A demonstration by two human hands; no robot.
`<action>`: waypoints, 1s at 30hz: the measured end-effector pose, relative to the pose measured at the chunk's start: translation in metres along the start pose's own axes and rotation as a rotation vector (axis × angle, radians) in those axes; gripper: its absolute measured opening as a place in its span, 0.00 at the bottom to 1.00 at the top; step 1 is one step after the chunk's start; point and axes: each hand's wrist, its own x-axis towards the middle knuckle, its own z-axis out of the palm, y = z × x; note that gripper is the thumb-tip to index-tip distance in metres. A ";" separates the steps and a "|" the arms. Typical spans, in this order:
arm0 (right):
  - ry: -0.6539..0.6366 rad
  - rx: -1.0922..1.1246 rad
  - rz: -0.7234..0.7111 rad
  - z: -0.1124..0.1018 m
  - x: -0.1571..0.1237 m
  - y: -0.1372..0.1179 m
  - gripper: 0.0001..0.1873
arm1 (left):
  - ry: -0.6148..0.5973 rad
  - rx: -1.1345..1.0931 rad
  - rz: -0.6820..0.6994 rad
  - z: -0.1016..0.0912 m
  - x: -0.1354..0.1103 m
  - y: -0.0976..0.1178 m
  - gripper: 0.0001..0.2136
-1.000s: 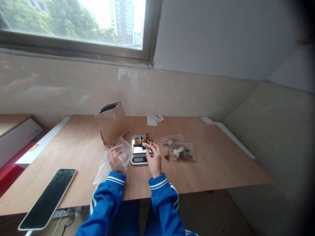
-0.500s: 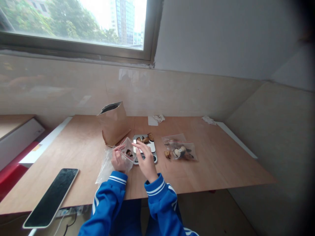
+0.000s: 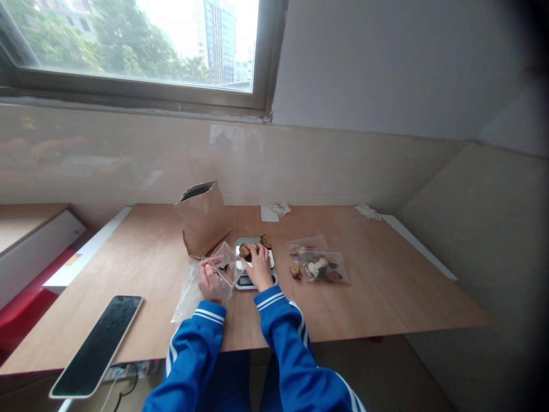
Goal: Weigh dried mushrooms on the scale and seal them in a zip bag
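My left hand (image 3: 209,281) pinches a clear zip bag (image 3: 225,264) near its mouth. A few dark brown pieces (image 3: 227,271) lie inside that bag. Just to the right, my right hand (image 3: 259,269) reaches over a small kitchen scale (image 3: 240,265), fingers curled round brown dried pieces, which look like mushroom slices, on its plate. One brown dried slice (image 3: 244,251) shows at the fingertips, and another brown slice (image 3: 266,241) rests at the plate's far right corner. The fingers partly hide what they grip.
An upright brown paper bag (image 3: 202,220) stands open behind my left hand. Right of the scale are a filled zip bag (image 3: 330,268) and a loose brown piece (image 3: 295,272). A phone (image 3: 98,346) lies at the front left. Crumpled tissue (image 3: 281,209) is by the wall.
My right hand has moved from beside the zip bag's mouth onto the pieces on the scale. My left hand still holds the bag. The view has shifted slightly.
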 end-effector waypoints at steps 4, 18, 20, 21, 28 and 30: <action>0.030 0.040 -0.012 -0.001 -0.010 0.001 0.18 | -0.002 -0.021 -0.028 0.001 0.001 0.000 0.12; 0.231 0.353 0.126 -0.026 -0.008 -0.016 0.15 | -0.007 -0.061 -0.059 0.001 0.002 0.002 0.12; 0.223 0.363 0.078 -0.036 -0.009 -0.026 0.16 | -0.003 -0.067 -0.061 0.001 0.002 0.002 0.12; 0.201 0.350 0.046 -0.040 -0.010 -0.031 0.17 | -0.003 -0.069 -0.064 0.002 0.002 0.002 0.13; 0.003 0.268 -0.140 -0.055 -0.017 -0.047 0.23 | 0.000 -0.092 -0.079 0.002 0.002 0.001 0.12; -0.027 0.288 -0.138 -0.056 -0.020 -0.048 0.24 | -0.010 -0.112 -0.078 0.003 0.002 0.001 0.12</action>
